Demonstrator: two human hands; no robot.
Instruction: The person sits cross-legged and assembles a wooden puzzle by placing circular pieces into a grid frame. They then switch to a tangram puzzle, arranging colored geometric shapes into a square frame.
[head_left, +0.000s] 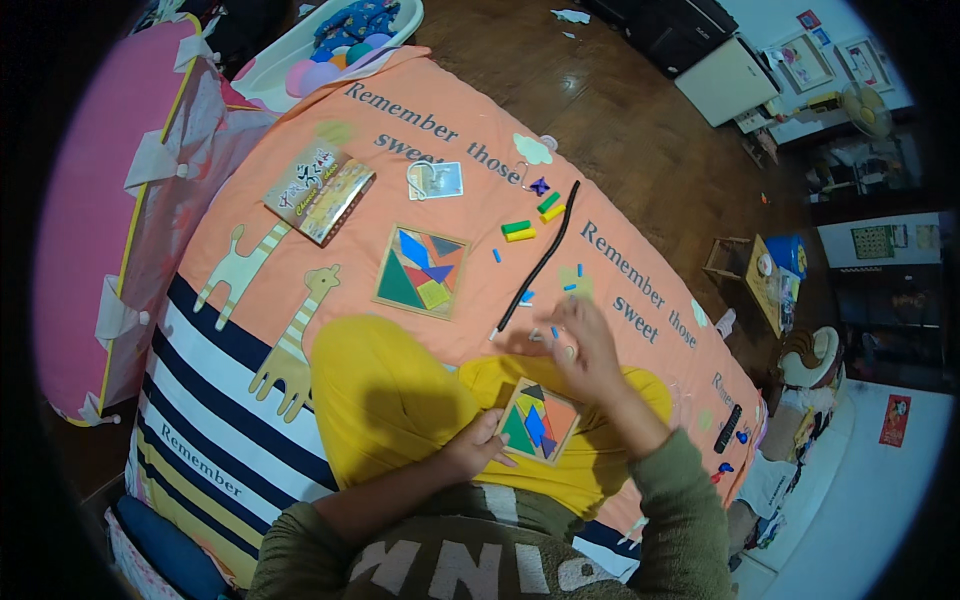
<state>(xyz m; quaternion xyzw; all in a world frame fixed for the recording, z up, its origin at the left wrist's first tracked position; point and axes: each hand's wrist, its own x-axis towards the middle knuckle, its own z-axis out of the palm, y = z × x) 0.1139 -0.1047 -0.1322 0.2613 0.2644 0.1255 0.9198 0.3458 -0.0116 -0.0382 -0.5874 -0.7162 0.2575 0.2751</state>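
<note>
In my lap, over yellow trousers, my left hand [474,446] grips the left edge of a small wooden tangram tray [566,436] filled with coloured pieces. My right hand [584,345] is lifted to the right of that tray, above the bedspread. Its fingers are smeared by motion, and I cannot make out anything in them. Beyond my knees lies a larger wooden tangram tray [461,280] with coloured pieces in it. A long black cord-like strip [545,258] runs along the bedspread, ahead of my right hand. Small blue pieces [497,256] are scattered around it.
Green and yellow blocks [519,236], a purple star [540,186], a picture card [436,181] and a board-game box [320,190] lie on the orange bedspread [360,270]. A black remote [728,428] is at the right. A pink play tent [100,200] borders the left; a white tub [275,75] stands behind.
</note>
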